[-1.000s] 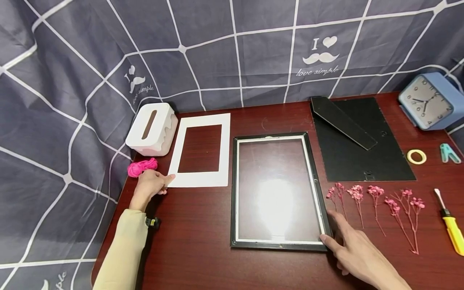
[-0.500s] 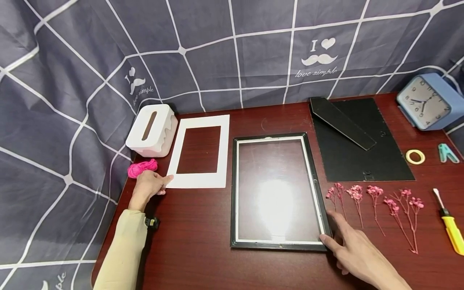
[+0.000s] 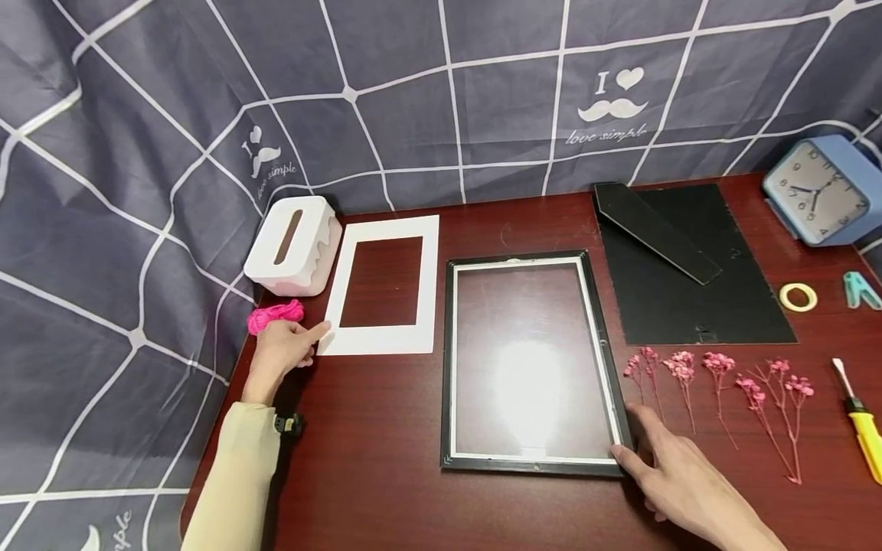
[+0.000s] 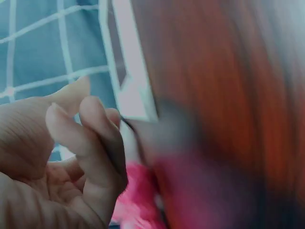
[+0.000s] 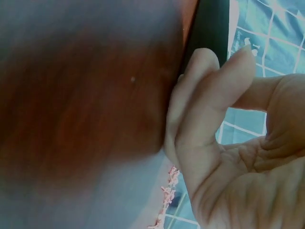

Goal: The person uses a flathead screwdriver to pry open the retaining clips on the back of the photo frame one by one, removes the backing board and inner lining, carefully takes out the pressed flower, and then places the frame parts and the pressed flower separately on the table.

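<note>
My left hand (image 3: 279,352) is at the near left corner of a white picture mat (image 3: 386,340), which lies flat with a rectangular window. Its thumb reaches over that corner, with the other fingers bent below; the left wrist view shows thumb and fingertips apart, beside the mat (image 4: 138,107). A black picture frame (image 3: 534,467) with a white inner edge and a clear pane lies at the middle of the table. At its near right corner my right hand (image 3: 682,482) grips it, thumb on the rim, fingers along the outer side. The black frame (image 5: 209,33) shows past those fingers in the right wrist view.
Pink yarn (image 3: 276,314) and a tissue box (image 3: 292,245) stand behind my left hand. Right of the frame lie a black backing board (image 3: 696,306) with stand, dried pink flowers (image 3: 720,363), tape roll (image 3: 798,297), teal clip (image 3: 860,291), screwdriver (image 3: 864,440) and blue clock (image 3: 820,191).
The mat has slid slightly left, away from the frame. My left thumb has straightened and lifted a little at the mat's corner. The right hand and the frame have stayed in place.
</note>
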A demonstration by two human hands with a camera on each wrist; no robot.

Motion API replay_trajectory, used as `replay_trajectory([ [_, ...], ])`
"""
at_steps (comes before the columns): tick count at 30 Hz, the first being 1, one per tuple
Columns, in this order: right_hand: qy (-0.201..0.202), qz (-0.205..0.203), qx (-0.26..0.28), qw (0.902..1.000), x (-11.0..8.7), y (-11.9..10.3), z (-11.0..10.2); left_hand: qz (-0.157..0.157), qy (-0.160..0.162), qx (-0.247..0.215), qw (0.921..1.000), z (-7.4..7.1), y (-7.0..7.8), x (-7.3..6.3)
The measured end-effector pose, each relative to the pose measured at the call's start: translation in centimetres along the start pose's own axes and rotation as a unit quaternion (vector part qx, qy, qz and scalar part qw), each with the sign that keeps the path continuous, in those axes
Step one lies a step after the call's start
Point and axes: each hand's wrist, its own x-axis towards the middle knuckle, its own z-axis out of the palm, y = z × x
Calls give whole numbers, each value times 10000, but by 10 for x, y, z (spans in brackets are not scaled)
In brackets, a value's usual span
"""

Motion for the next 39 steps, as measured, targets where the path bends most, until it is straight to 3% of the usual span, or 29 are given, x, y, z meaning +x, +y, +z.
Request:
replay_trajectory([
  [2, -26, -32, 5, 10000, 1, -1, -1, 158, -40, -452, 9988, 8, 8, -15],
  [4, 0, -100, -45, 9999, 1, -2, -2, 314, -343, -915, 9947, 24, 17, -32],
  [8, 146, -353, -213, 9990, 0, -5, -5, 442, -1161, -1332, 9833, 68, 34, -73],
  [12, 203, -523, -290, 9980, -4, -6, -8, 476, -1500, -1998, 9671, 110, 48, -107],
  [14, 118, -483, -219, 9985, -5, -7, -10, 368, -1766, -2629, 9478, 125, 52, -118],
  [15, 67, -450, -171, 9988, -6, -8, -11, 254, -1982, -2990, 9331, 131, 53, -122],
  [20, -96, -252, 27, 9996, -9, -11, -12, -552, -3025, -4668, 8292, 149, 55, -129],
  [21, -110, -232, 44, 9997, -9, -11, -11, -658, -3146, -4873, 8120, 151, 55, -129],
  [22, -120, -192, 50, 9997, -9, -12, -11, -720, -3217, -5000, 8008, 151, 55, -130],
  [24, -111, -180, 7, 9998, -9, -11, -9, -783, -3279, -5135, 7891, 151, 55, -130],
  [27, 29, -147, -119, 9998, -10, -10, -7, -810, -3320, -5237, 7803, 150, 55, -129],
  [30, 681, -322, -223, 9969, -14, -10, -4, -851, -3346, -5378, 7691, 150, 57, -130],
  [33, 1144, -233, -170, 9930, -20, -11, -2, -877, -3429, -5510, 7557, 151, 59, -132],
  [36, 919, 190, 95, 9955, -23, -13, -3, -902, -3542, -5639, 7406, 151, 60, -135],
  [39, 533, 513, 575, 9956, -23, -14, -2, -892, -3629, -5713, 7307, 152, 62, -138],
])
